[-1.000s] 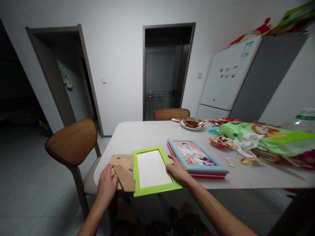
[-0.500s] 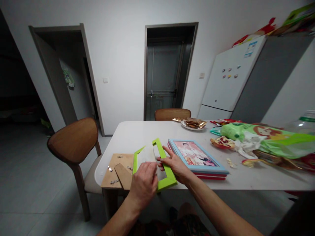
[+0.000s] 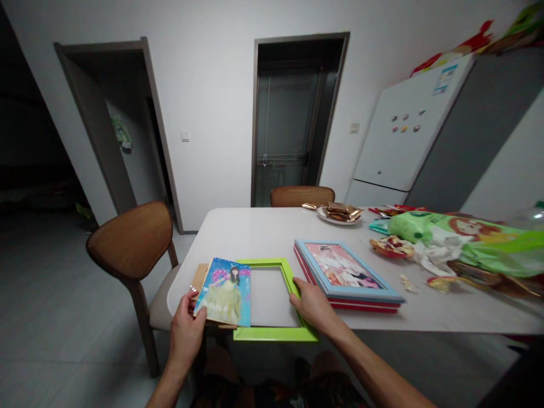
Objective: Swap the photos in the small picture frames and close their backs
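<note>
Between thumb and fingers my left hand grips a picture card by its lower left edge. The card shows a figure in a pale dress on blue, and it overlaps the left part of a lime green photo frame. My right hand is closed on the frame's right side, which lies at the table's front edge. Through the frame's opening a pale surface shows. Under the card, mostly hidden, sits the brown backing board with a metal clip.
Right of the frame lies a stack of photo frames, a light blue one on top. Beyond are a plate of wrapped snacks, a cut pomegranate and a green plastic bag. A wooden chair stands left of the white table.
The green frame has gone from tilted in both hands to lying flat. My left hand has moved left and now holds the picture card, its printed side showing.
</note>
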Tool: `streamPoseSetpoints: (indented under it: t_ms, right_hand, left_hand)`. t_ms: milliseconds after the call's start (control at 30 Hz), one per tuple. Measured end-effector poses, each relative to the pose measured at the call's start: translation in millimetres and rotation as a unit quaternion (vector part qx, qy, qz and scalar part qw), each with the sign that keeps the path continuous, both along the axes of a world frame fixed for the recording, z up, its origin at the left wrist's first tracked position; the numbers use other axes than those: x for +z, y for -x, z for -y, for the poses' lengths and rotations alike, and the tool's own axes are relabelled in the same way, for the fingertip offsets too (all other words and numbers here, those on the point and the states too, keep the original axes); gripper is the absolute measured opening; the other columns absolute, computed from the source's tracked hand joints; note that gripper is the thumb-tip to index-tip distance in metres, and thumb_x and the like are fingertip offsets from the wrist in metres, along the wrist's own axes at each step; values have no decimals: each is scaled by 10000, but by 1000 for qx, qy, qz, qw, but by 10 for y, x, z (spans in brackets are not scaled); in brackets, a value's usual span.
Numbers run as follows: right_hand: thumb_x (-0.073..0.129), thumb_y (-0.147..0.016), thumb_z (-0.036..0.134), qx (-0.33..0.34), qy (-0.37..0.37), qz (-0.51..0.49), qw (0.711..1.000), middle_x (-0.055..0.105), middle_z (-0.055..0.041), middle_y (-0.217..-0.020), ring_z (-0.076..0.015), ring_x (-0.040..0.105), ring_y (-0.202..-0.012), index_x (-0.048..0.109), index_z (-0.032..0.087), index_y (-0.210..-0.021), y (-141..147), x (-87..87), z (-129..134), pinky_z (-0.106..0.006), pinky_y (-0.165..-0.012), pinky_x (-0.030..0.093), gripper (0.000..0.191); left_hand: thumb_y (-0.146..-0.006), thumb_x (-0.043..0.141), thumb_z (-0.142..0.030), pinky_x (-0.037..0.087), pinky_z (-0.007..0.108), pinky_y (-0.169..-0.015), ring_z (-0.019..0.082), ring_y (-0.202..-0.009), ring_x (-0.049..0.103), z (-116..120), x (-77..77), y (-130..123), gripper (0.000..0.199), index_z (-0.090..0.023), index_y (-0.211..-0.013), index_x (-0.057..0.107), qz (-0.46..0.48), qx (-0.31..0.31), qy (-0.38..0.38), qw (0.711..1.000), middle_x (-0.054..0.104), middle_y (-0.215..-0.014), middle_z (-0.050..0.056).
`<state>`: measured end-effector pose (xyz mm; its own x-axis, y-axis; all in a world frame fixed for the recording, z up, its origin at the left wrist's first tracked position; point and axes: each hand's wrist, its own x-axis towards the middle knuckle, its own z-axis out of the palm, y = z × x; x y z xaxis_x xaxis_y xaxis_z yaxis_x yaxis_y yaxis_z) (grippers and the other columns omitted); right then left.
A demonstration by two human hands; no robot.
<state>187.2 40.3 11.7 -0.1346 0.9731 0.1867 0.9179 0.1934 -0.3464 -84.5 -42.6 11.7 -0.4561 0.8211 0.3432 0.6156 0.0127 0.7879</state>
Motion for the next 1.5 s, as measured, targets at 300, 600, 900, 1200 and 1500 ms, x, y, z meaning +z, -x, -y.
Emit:
streamPoseSetpoints:
  t_ms: [300, 600, 900, 1200, 1500]
  right_hand:
    - [441, -704, 180, -4, 1, 60, 998, 578, -130, -861, -196, 540, -806, 583, 99, -955, 53, 24, 46, -259, -727, 355, 300]
    - [451, -697, 188, 81, -52, -131, 987, 566, -128, -1011, -178, 518, -857, 555, 91, -1049, 304, 39, 64, -291, -821, 370, 380]
    - [447, -565, 71, 52, 149, -493, 856, 410, 95, -440, -52, 345, -358, 408, 80, -1171, 1021, -107, -119, -164, -369, 273, 607]
    - [520, -659, 256, 147, 70, -614, 772, 502, 46, -634, -79, 487, -525, 339, 168, -1219, 1078, 771, 184, -197, -492, 403, 594]
    - [403, -721, 286, -3, 178, -624, 761, 618, -76, -886, -122, 582, -661, 432, 165, -1129, 696, 217, 141, -219, -554, 446, 427]
  left_hand:
    - [-741, 407, -282, 430, 328, -743, 213, -854, 563, 71, -86, 9, 311, -160, -1009, 507, -191, -16, 76, 979, 600, -868, 68]
    - [-757, 418, -259, 426, 368, -764, 227, -906, 538, 101, -37, 13, 266, -157, -987, 505, -264, -12, 73, 962, 587, -924, 82]
    - [-685, 497, -193, 334, 447, -940, 250, -1134, 394, 46, -103, -281, 443, -161, -1123, 439, -281, -175, -67, 941, 448, -1218, 115]
    - [-740, 383, -118, 316, 388, -972, 208, -1119, 441, -179, 159, -515, 403, -162, -1127, 489, -44, -177, -178, 967, 517, -1179, 91]
    - [-740, 485, -351, 436, 325, -842, 214, -924, 578, -168, 263, -967, 375, -82, -988, 564, 396, -173, -119, 894, 645, -943, 101]
